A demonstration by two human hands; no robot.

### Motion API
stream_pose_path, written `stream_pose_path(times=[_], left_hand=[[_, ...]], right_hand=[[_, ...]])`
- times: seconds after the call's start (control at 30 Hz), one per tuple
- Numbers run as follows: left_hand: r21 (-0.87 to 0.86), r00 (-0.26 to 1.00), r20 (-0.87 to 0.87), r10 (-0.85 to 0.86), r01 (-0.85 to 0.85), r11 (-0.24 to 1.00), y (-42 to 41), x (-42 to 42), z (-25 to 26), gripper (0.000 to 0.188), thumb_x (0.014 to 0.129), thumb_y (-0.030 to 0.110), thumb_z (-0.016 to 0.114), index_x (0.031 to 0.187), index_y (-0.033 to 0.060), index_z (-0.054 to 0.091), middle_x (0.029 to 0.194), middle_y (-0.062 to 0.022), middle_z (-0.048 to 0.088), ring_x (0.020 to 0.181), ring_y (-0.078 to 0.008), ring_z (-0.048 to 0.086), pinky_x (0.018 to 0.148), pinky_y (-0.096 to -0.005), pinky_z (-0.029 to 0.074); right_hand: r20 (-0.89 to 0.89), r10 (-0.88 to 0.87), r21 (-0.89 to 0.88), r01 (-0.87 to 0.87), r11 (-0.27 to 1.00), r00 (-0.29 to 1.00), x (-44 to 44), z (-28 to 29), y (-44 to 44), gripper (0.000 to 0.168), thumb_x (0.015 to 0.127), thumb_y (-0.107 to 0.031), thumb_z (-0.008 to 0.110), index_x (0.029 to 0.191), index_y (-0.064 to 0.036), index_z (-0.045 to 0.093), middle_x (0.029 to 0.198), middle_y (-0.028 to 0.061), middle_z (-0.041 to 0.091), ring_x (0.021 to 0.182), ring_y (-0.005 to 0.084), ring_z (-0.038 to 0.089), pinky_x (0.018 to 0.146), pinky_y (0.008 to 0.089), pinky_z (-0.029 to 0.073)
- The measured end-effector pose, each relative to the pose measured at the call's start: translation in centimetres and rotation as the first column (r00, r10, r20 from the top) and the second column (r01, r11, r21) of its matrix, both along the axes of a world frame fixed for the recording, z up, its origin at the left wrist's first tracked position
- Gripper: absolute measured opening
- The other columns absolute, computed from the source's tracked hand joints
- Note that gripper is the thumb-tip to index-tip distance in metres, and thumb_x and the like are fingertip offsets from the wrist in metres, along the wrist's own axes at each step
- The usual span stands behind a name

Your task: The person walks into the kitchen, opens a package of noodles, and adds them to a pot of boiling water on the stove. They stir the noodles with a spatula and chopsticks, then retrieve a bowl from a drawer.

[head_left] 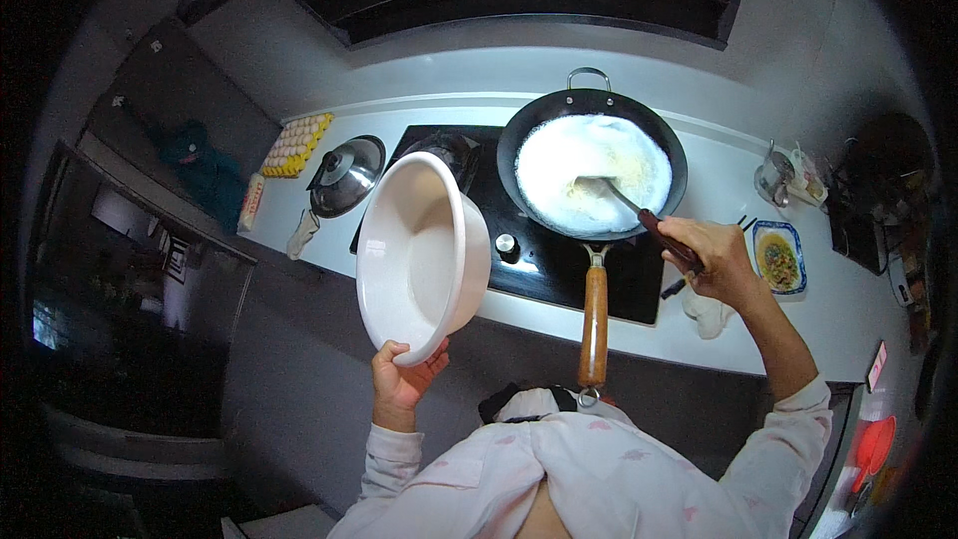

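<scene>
My left hand (409, 380) grips the rim of a large white basin (426, 262), which is tilted on its side in front of the stove. No contents show inside the basin. In my right hand (711, 254) is the dark handle of a spatula (629, 202), its metal blade dipped into foamy white liquid (584, 157). That liquid fills much of a black wok (516, 135), with a paler yellowish patch around the blade. The wok sits on the right side of the stove, and its wooden handle (595, 322) points toward my body.
The black cooktop (554, 281) has a knob (507, 245). On the left stand a glass lid (352, 176), a yellow egg tray (318, 133) and a cloth (303, 234). At right are a blue-rimmed dish of food (780, 257), chopsticks (747, 223), a white cloth (707, 314) and a metal container (773, 172).
</scene>
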State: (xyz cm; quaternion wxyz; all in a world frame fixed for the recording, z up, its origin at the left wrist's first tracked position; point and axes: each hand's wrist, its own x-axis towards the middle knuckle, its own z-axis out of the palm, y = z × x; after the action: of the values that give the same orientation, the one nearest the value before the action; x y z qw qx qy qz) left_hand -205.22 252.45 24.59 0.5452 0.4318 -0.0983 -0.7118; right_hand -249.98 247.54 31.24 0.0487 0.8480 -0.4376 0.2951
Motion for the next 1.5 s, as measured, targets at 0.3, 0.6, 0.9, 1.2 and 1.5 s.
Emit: stream_pose_path(times=[0.3, 0.6, 0.9, 1.2, 1.5], left_hand=[[-0.001, 1.000, -0.023, -0.008, 0.008, 1.000, 0.1, 0.5, -0.5, 0.066, 0.067, 0.017, 0.050, 0.128, -0.0048, 0.036, 0.108, -0.0264, 0.056, 0.095, -0.0383, 0.061, 0.079, -0.0493, 0.050], [0.027, 0.999, -0.052, 0.007, -0.005, 1.000, -0.4, 0.0, -0.4, 0.066, 0.069, 0.016, 0.049, 0.129, -0.0052, 0.034, 0.108, -0.0269, 0.056, 0.095, -0.0389, 0.061, 0.078, -0.0488, 0.052], [-0.009, 0.996, -0.088, -0.022, 0.021, 1.000, -0.8, 0.4, -1.0, 0.067, 0.069, 0.016, 0.049, 0.131, -0.0041, 0.032, 0.108, -0.0277, 0.055, 0.095, -0.0394, 0.061, 0.078, -0.0494, 0.052], [0.004, 0.996, -0.089, -0.017, 0.018, 1.000, -0.7, 1.0, -1.0, 0.066, 0.068, 0.017, 0.049, 0.129, -0.0043, 0.035, 0.108, -0.0268, 0.055, 0.096, -0.0378, 0.060, 0.080, -0.0484, 0.050], [0.006, 0.998, -0.056, -0.024, 0.025, 1.000, -1.2, 0.6, -1.0, 0.065, 0.068, 0.017, 0.050, 0.128, -0.0048, 0.036, 0.108, -0.0258, 0.056, 0.096, -0.0373, 0.060, 0.080, -0.0486, 0.050]], right_hand=[[0.208, -0.041, -0.026, 0.047, 0.999, 0.977, -0.9, -0.5, -3.4, 0.035, 0.074, -0.009, 0.072, 0.107, -0.010, 0.061, 0.093, 0.0125, 0.068, 0.076, 0.0229, 0.068, 0.063, 0.0302, 0.054], [0.610, -0.387, 0.266, 0.282, 0.922, 0.691, -4.9, -0.1, -5.2, 0.024, 0.083, -0.016, 0.064, 0.103, -0.004, 0.067, 0.067, 0.0007, 0.058, 0.048, 0.0054, 0.045, 0.041, 0.0212, 0.039], [0.683, -0.730, 0.724, -0.133, 0.677, 0.002, -11.4, -5.2, -8.2, 0.025, 0.083, -0.023, 0.061, 0.091, 0.000, 0.058, 0.075, 0.0206, 0.067, 0.037, 0.0088, 0.053, 0.026, 0.0154, 0.030], [0.669, -0.733, 0.665, -0.343, 0.664, -0.122, -10.4, -5.7, -7.5, 0.020, 0.084, -0.022, 0.060, 0.090, -0.004, 0.054, 0.077, 0.0253, 0.065, 0.039, 0.0092, 0.055, 0.026, 0.0134, 0.033], [0.814, -0.564, 0.563, 0.053, 0.825, 0.139, -8.8, -0.9, -6.0, 0.026, 0.081, -0.026, 0.066, 0.085, 0.000, 0.064, 0.075, 0.0139, 0.067, 0.041, 0.0065, 0.054, 0.030, 0.0141, 0.028]])
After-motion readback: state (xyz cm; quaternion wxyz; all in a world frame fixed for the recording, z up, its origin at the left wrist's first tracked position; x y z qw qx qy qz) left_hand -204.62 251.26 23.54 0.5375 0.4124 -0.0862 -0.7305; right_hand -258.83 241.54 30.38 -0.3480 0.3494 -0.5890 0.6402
